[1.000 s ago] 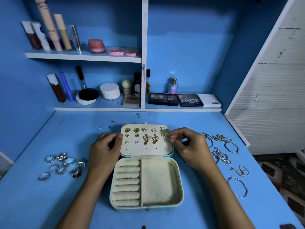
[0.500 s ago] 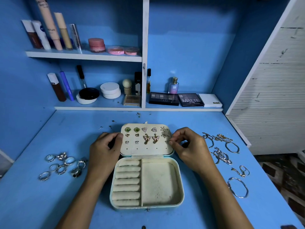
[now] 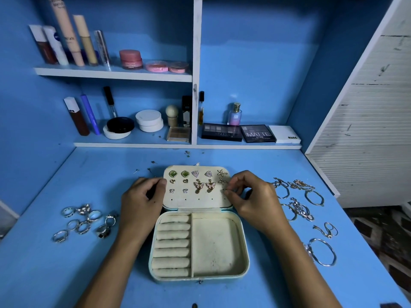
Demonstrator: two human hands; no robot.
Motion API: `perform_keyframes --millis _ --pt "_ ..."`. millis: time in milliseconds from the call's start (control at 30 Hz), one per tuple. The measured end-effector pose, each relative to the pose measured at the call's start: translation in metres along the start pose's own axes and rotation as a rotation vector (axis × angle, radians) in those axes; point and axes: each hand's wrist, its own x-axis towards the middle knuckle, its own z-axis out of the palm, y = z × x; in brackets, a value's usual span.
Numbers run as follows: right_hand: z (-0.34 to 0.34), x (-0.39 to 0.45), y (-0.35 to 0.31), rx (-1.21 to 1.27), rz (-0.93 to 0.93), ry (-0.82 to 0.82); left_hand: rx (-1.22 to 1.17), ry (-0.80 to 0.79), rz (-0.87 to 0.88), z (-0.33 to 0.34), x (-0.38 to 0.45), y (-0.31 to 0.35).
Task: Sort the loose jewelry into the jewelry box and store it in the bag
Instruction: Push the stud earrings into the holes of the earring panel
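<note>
One jewelry box [image 3: 219, 245], twelve earrings [image 3: 198, 181], two hands [image 3: 142, 203].

The jewelry box [image 3: 219, 245] lay open; the left hand [image 3: 142, 202] held its lid's left edge, the right hand [image 3: 251, 198] pinched at its right edge, rings [image 3: 85, 221] left of it.

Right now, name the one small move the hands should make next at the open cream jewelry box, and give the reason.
Probably ease the right hand inward to the cream earring panel: its fingertips are pinched at the panel's right edge, beside unfilled holes under the starfish studs. Whether they hold a stud is too small to tell. The left hand grips the panel's left edge.
</note>
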Motion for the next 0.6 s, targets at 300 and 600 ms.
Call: perform_keyframes --millis 300,600 --pt "0.0035 -0.0012 0.0024 -0.050 -0.034 0.050 0.002 0.005 0.000 -0.0001 -0.0001 -0.0002" --pt "0.0039 0.0049 0.0023 0.273 0.282 0.075 -0.019 0.007 -0.005 0.0006 0.0003 0.0008"
